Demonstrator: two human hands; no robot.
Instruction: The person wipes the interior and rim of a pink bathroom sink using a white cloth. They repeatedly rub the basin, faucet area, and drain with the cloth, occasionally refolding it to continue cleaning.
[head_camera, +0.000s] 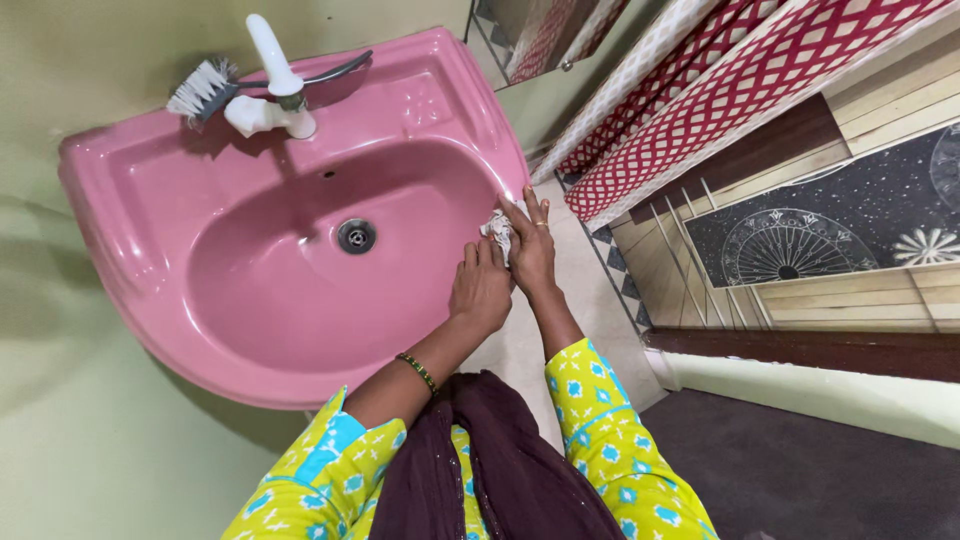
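From the head view, we press a crumpled white cloth (497, 232) against the pink sink's (120, 215) right rim — our right hand (532, 255) closes around it, hiding most of it. Our left hand (481, 290) lies flat on the rim just beside, fingers together. A white-bristled brush (205, 88) rests behind the white tap (272, 85).

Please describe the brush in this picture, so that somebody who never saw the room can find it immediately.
Start at the pink sink on the green wall. On its back ledge stands a white tap; the brush lies just behind it. Its white bristles and thin grey handle set it apart.
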